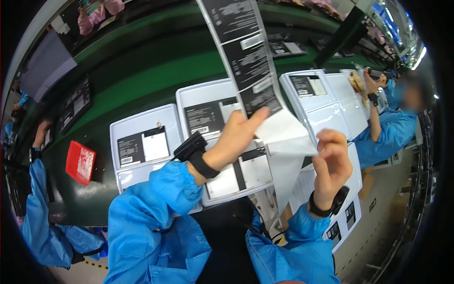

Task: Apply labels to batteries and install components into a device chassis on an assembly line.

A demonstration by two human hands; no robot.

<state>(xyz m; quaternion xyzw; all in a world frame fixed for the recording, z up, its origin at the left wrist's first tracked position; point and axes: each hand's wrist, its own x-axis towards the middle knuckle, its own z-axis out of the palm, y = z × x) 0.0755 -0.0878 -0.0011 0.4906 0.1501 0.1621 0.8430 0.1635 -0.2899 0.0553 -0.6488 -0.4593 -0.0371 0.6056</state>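
My left hand (235, 140) pinches a long strip of black printed labels (246, 57) on white backing, its thumb on the lowest black label. The strip runs up toward the far side, and its bare white lower part folds and hangs down between my hands. At the folded paper's right edge, my right hand (333, 163) has its fingers curled and its thumb and forefinger closed on the corner. Beneath my left wrist is a white tray (182, 97) with flat black-and-white packs (203, 116), which look like batteries. My left hand and the strip partly hide them.
Another white tray (113, 142) with a similar pack stands to the left, beside a red box (80, 163). More trays (326, 111) lie at the right. A green belt (151, 61) runs behind. Co-workers' blue sleeves (385, 137) show at right and left.
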